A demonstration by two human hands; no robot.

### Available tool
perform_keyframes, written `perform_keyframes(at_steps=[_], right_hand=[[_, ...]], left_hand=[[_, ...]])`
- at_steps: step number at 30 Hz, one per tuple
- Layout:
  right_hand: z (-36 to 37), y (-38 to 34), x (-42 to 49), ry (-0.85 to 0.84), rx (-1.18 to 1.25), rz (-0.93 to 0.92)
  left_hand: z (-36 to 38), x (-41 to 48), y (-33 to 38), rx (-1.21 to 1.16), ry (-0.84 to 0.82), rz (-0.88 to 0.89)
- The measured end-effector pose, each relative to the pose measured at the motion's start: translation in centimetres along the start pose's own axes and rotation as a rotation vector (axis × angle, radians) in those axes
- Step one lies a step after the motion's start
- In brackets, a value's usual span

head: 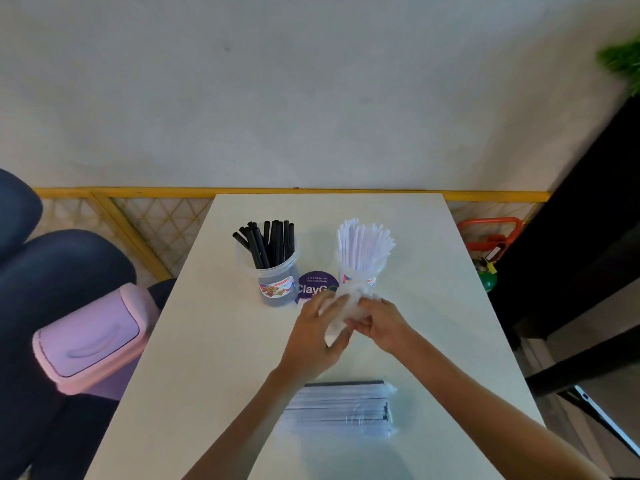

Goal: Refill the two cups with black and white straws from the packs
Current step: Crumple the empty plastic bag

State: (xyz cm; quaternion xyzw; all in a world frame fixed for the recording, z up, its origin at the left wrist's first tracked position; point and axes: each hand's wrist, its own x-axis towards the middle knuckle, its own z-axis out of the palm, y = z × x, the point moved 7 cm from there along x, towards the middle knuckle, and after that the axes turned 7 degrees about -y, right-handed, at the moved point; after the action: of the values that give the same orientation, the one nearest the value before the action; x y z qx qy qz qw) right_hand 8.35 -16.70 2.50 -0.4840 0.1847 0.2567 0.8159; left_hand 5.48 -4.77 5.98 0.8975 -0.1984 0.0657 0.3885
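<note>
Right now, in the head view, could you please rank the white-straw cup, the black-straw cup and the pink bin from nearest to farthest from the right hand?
1. White-straw cup, just beyond the right hand, which holds the plastic wrapper.
2. Black-straw cup, farther left on the table.
3. Pink bin, off the table's left edge.

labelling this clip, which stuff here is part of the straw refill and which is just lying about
Part of the job: cup of black straws, cup of white straws, straw pack, crumpled plastic wrapper gripped by left hand and right hand.
Lying about: purple sticker, pink bin, orange frame, green plant.
</note>
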Motion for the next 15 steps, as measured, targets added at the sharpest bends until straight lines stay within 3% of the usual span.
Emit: perform_keyframes(at_steps=[3,6,9,15], right_hand=[[-1.0,-0.4,0.6,0.013,0.037,0.073],[-1.3,0.3,0.8,-0.013,-0.032,0.151],[-1.0,0.7,0.9,-0.073,-0.293,0.163],[1.5,2.3,0.4,-0.296,-0.535,0.219]], left_hand=[[1.6,-0.8,-0.1,0.107,-0.138,-0.03],[1.4,-0.7,-0.1,0.082,-0.113,-0.078],[1.0,-0.3,-0.8,0.074,-0.107,-0.143],[-1.0,-0.6,-3.1,0.007,-0.01,-0.328]])
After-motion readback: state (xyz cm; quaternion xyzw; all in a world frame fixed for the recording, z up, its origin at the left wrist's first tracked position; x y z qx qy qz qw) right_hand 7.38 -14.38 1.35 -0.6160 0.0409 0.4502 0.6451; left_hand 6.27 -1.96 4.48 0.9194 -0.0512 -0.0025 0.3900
